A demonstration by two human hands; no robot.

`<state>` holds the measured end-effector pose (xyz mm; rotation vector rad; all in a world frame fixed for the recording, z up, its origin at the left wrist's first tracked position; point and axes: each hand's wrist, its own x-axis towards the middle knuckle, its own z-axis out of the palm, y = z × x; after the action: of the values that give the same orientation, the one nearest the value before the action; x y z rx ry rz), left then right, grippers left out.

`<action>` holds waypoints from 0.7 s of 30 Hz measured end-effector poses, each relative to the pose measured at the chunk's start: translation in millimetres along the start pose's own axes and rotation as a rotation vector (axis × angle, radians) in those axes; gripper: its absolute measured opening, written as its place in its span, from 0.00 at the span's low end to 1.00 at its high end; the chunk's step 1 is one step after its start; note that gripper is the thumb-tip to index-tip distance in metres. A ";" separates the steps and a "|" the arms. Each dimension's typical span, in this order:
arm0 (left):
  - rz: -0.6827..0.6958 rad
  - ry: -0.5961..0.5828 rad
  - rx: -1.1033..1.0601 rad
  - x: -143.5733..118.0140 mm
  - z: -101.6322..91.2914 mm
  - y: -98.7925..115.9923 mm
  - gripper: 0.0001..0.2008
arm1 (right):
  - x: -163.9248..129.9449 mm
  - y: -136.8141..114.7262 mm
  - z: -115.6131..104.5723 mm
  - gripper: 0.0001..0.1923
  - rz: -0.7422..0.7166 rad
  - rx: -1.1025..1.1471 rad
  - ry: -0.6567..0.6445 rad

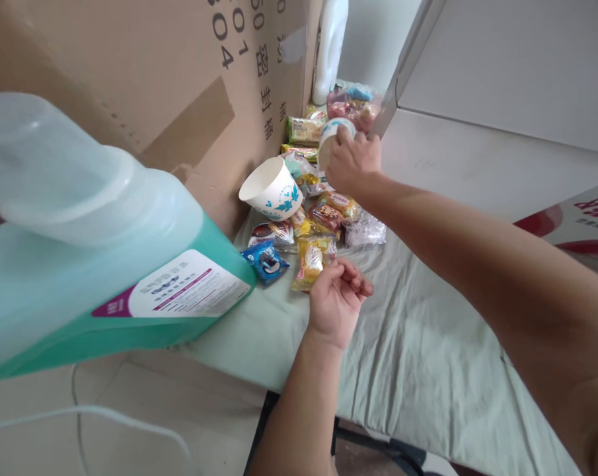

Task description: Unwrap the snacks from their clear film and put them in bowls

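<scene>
My right hand reaches far across the table and grips a white paper cup with blue print, held on its side above a pile of wrapped snacks. My left hand rests palm up on the pale green cloth, fingers curled and empty, just beside a yellow snack packet. A second white paper bowl with a blue pattern lies tilted on the snacks. A blue cookie packet lies to the left of the yellow one.
A large jug of green liquid fills the near left. A tall cardboard box stands behind it. A white bottle and a bag of sweets sit at the far end. A white panel lies at right.
</scene>
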<state>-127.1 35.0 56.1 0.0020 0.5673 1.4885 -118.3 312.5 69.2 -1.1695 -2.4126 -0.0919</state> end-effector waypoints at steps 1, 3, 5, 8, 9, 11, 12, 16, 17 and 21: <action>-0.013 -0.005 0.014 -0.5 0.1 -1.1 0.08 | -1.0 -6.6 -9.1 0.20 -0.008 -0.014 0.012; -0.018 -0.004 0.035 -1.1 0.4 -2.6 0.08 | -4.3 -20.7 -29.5 0.21 -0.026 -0.061 0.014; -0.006 0.015 0.030 -1.3 0.6 -2.9 0.07 | -12.2 -35.0 -51.9 0.27 -0.032 -0.113 -0.009; 0.009 0.042 0.001 -1.3 0.7 -1.5 0.07 | -39.8 -50.1 -85.8 0.31 -0.039 -0.074 -0.011; 0.011 0.045 -0.002 -1.5 0.6 -0.9 0.07 | -54.2 -51.2 -96.7 0.30 -0.029 -0.037 -0.001; 0.012 0.040 0.008 -2.1 0.0 0.1 0.07 | -90.5 -44.6 -117.4 0.28 0.024 0.036 0.014; 0.014 0.038 0.018 -2.5 -0.3 0.3 0.06 | -112.3 -36.7 -127.1 0.27 0.073 0.069 0.015; 0.022 0.019 0.091 -2.5 0.5 -3.9 0.05 | -218.4 14.1 -157.8 0.16 0.428 0.203 -0.017; 0.021 0.011 0.114 -1.8 1.9 -7.0 0.05 | -247.3 27.1 -162.4 0.15 0.546 0.235 -0.035; -0.009 -0.032 0.187 2.1 13.8 -30.2 0.05 | -348.3 60.8 -168.0 0.21 0.901 0.355 -0.022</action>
<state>-94.0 38.5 57.1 0.1683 0.6783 1.4192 176.8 55.3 62.6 -1.9224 -1.6075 0.5984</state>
